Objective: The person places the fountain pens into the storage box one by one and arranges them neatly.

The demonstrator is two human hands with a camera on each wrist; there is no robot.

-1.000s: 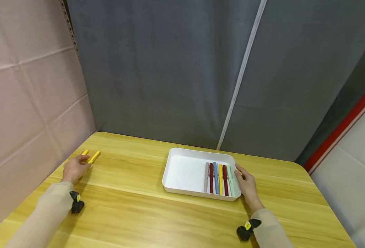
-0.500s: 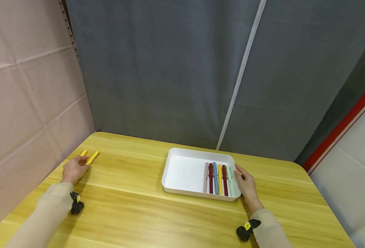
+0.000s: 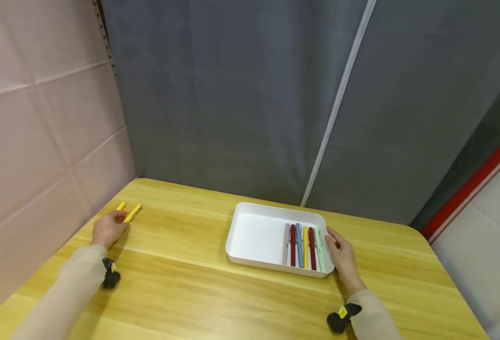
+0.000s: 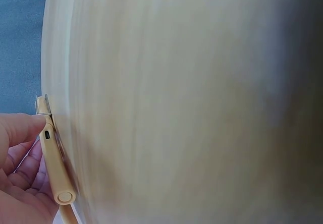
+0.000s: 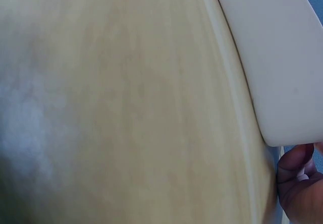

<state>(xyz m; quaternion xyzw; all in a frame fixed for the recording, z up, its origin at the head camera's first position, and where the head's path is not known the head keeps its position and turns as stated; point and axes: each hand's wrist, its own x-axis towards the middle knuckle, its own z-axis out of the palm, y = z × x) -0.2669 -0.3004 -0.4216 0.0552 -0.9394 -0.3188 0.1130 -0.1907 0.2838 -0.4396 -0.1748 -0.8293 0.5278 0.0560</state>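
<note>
Aslant, yellow pen (image 3: 133, 213) in left fingers (image 4: 30, 167), far end rightward

Soft, even light falls across the yellow tabletop (image 3: 182, 274) in the head view, leaving a pale sheen toward the near side and faint shadows beside the left sleeve (image 3: 77, 274) and the white tray (image 3: 271, 266). The grey curtain (image 3: 233, 104) behind is dimmer than the pink cloth (image 3: 41, 141) at left. In the left wrist view, a yellow pen (image 4: 55, 163) shows fairly crisply while wood grain smears, the tabletop's edge bows and the far right darkens. Bluish-white glare hazes the left of the right wrist view, its wood faded to beige
</note>
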